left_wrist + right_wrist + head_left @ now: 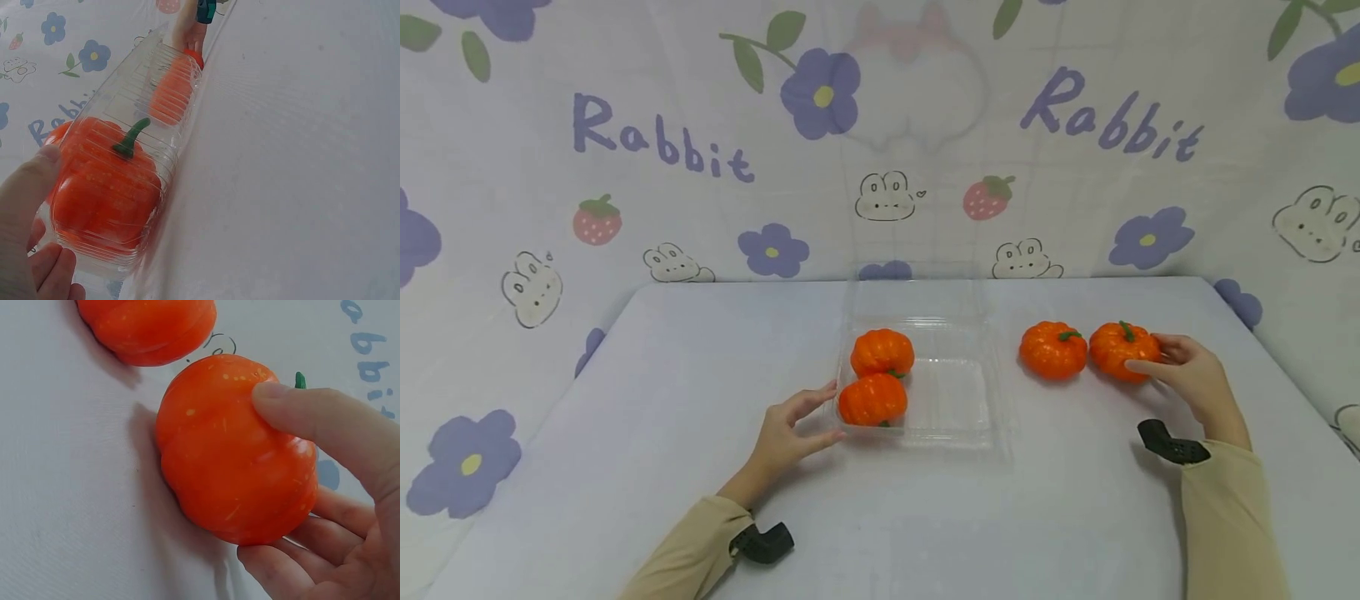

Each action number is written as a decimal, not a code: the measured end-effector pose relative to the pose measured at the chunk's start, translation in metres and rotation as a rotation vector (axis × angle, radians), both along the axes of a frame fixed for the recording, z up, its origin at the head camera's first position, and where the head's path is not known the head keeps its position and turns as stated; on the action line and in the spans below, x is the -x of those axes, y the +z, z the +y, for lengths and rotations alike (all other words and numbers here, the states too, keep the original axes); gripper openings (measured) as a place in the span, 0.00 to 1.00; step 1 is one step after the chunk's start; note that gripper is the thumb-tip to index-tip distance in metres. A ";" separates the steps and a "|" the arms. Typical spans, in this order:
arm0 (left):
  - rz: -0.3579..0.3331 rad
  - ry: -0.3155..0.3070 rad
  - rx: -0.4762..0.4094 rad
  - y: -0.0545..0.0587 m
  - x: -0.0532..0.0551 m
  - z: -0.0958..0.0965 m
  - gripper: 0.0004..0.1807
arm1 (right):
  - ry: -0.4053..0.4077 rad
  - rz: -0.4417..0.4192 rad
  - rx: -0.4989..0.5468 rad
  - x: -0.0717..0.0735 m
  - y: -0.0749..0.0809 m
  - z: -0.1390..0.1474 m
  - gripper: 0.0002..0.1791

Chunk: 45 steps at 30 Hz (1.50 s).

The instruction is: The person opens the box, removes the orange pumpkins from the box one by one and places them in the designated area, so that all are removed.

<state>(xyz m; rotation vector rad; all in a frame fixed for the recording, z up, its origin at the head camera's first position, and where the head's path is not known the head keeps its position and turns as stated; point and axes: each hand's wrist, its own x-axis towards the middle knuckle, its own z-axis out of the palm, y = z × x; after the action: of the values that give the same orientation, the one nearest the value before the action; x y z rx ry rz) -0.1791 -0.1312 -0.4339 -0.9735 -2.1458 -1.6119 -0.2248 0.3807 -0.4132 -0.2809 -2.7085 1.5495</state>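
Observation:
In the head view, an open clear plastic container holds two orange toy pumpkins, the rear pumpkin and the front pumpkin, side by side at its left. My left hand holds the container's front left corner, thumb and fingers against its outside. Over at the right, my right hand grips an orange pumpkin with a green stem; the right wrist view shows the thumb across this pumpkin and the fingers below. Just left of it, another pumpkin sits on the table.
The container's transparent lid stands raised at the back. A white cloth covers the table. Behind it hangs a curtain printed with flowers, rabbits and strawberries. Each wrist wears a black device, such as the right camera.

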 end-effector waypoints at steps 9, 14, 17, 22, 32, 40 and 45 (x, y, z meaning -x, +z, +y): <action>-0.013 0.003 0.005 0.001 0.000 0.001 0.25 | -0.015 -0.016 -0.008 -0.003 0.002 -0.003 0.49; -0.026 0.008 0.012 0.001 0.000 0.000 0.25 | -0.013 -0.040 -0.038 -0.001 0.002 -0.003 0.50; -0.022 0.013 0.016 0.001 -0.001 0.000 0.25 | -0.006 -0.036 -0.069 0.000 0.001 -0.003 0.50; -0.021 0.010 0.015 0.002 -0.002 0.000 0.25 | 0.025 -0.034 -0.134 0.001 0.000 0.000 0.51; -0.010 -0.001 0.002 0.003 -0.002 0.000 0.26 | 0.079 0.001 -0.215 -0.001 0.005 0.001 0.50; -0.003 0.001 0.000 0.006 -0.001 0.001 0.25 | 0.100 -0.016 -0.220 0.000 0.008 0.001 0.50; -0.004 -0.001 0.002 0.006 -0.002 0.001 0.25 | 0.118 0.025 -0.192 0.002 0.005 0.003 0.54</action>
<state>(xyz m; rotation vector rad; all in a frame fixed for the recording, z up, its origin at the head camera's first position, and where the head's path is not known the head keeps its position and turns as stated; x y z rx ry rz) -0.1770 -0.1301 -0.4280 -0.9726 -2.1506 -1.6141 -0.2271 0.3842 -0.4079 -0.0993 -2.8734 1.2924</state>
